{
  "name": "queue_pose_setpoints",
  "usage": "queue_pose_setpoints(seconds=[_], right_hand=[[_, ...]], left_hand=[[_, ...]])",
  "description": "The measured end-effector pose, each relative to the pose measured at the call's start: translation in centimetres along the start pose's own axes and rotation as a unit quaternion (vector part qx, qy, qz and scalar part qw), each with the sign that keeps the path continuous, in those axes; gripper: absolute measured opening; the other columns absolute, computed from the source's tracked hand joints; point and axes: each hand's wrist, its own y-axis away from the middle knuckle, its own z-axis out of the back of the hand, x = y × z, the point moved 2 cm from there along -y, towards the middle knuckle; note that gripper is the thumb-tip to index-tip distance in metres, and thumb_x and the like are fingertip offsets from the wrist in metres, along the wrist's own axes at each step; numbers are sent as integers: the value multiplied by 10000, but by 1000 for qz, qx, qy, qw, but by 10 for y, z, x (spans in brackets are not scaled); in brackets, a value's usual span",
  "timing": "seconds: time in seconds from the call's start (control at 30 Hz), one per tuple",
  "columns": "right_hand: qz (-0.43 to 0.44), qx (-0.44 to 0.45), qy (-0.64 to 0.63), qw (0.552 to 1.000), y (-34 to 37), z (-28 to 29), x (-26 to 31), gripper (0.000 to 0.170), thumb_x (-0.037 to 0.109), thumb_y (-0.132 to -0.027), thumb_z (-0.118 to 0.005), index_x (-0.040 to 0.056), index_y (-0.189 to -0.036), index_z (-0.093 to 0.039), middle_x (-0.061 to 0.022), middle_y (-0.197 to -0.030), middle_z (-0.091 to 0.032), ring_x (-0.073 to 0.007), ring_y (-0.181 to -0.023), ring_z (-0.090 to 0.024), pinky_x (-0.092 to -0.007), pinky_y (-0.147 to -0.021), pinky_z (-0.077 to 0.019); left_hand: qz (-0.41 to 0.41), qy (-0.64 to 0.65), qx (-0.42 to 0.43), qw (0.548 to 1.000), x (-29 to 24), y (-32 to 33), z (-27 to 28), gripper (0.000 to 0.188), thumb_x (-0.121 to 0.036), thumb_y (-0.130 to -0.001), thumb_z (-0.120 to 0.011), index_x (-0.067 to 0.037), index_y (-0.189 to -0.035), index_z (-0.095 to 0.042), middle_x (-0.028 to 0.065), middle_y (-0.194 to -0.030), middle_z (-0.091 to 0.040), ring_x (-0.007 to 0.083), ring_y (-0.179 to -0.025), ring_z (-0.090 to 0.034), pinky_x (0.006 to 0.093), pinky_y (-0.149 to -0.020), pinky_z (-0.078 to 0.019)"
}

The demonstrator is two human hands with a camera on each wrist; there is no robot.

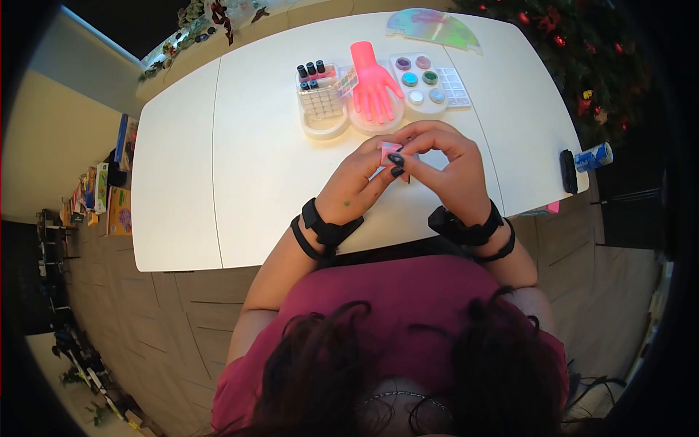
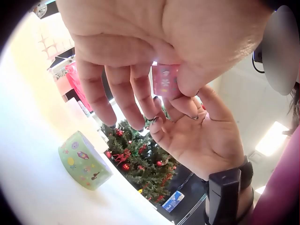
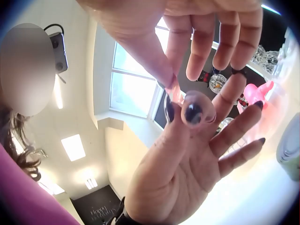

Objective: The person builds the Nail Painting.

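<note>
My left hand (image 1: 354, 180) pinches a small pink patterned strip (image 1: 389, 152) between thumb and index finger, in front of my chest. In the left wrist view the pink strip shows small pale flowers and a yellow spot. My right hand (image 1: 453, 162) meets it from the other side, and in the right wrist view its thumb and index fingertips pinch the strip's edge. Dark polish covers the nails. A green band-like roll (image 2: 84, 160) with printed flowers stands on the white table below the hands; in the head view they hide it.
On the white table (image 1: 178, 175) stand a pink model hand (image 1: 373, 84), a clear holder (image 1: 322, 116) with several black-capped bottles, and a tray (image 1: 418, 98) of colored pots. A translucent iridescent sheet (image 1: 433, 30) lies at the far edge. A blue can (image 1: 593, 157) is at the right.
</note>
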Motion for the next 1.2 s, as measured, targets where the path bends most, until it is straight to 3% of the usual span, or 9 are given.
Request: queue_pose_setpoints(seconds=[0.3,0.37,0.57,0.63,0.73,0.87,0.97,1.07,1.2], right_hand=[[-62,-68,-145,985,-16,18,-15,110,93,-917,-809,22,-990,-767,-84,-1098,-762,-132,-985,-700,-277,-828,-542],[-72,-75,-162,981,-19,18,-18,116,93,-912,-814,20,-989,-767,-79,-1084,-762,-127,-969,-701,-272,-818,-542],[-100,-86,-100,986,-17,11,-40,135,125,-916,-815,20,-990,-773,-60,-1048,-757,-101,-901,-692,-247,-777,-535],[-172,109,-85,975,-10,-1,-47,166,138,-931,-799,8,-1029,-764,-58,-1033,-751,-95,-899,-686,-253,-770,-537],[-171,214,-157,949,-3,-11,-39,195,105,-928,-770,-5,-1086,-743,-60,-1028,-744,-94,-893,-680,-267,-771,-542],[-136,158,-39,977,-7,-6,-24,300,118,-899,-794,-15,-1148,-692,-54,-1018,-729,-99,-920,-681,-264,-776,-550],[-124,72,-8,990,-4,-6,-19,362,120,-868,-837,4,-1162,-660,-37,-1018,-714,-103,-918,-679,-256,-766,-544],[-125,31,-130,983,-3,-6,-22,414,80,-826,-861,30,-1173,-640,-29,-1052,-697,-100,-904,-662,-250,-743,-533],[-121,18,-113,986,-4,-4,-15,475,63,-808,-876,45,-1212,-627,-28,-1089,-690,-106,-930,-653,-254,-763,-532]], left_hand=[[-25,38,74,996,-5,-3,-1,154,-127,-1070,-575,-48,-1108,-703,170,-1475,-504,314,-1240,-566,421,-1040,-496],[-12,60,71,996,-7,-5,-1,349,-362,-1103,-541,-115,-937,-722,200,-1597,-407,380,-1443,-408,496,-1194,-322],[-74,-70,17,995,-15,-4,2,372,-419,-1089,-529,-191,-975,-799,220,-1705,-287,422,-1571,-243,537,-1272,-142],[-85,-60,12,994,-15,-5,2,382,-415,-1093,-515,-192,-1003,-811,204,-1683,-352,426,-1575,-244,546,-1277,-120],[-85,-48,24,995,-11,-7,4,413,-412,-1100,-482,-178,-1073,-821,166,-1597,-504,425,-1568,-281,565,-1282,-78],[-22,-39,23,999,-14,-5,0,471,-416,-1111,-428,-135,-1193,-796,123,-1447,-668,389,-1509,-426,595,-1280,-36],[-20,-51,25,998,-5,-3,5,372,-354,-1116,-457,-186,-1272,-751,51,-1490,-635,350,-1493,-467,637,-1272,-26],[-23,-13,27,999,-8,-4,9,379,-351,-1120,-451,-152,-1277,-732,63,-1396,-688,334,-1446,-519,635,-1273,-54],[-21,2,11,1000,-8,1,2,379,-365,-1119,-463,-128,-1268,-717,69,-1268,-724,318,-1353,-585,624,-1272,-123]])
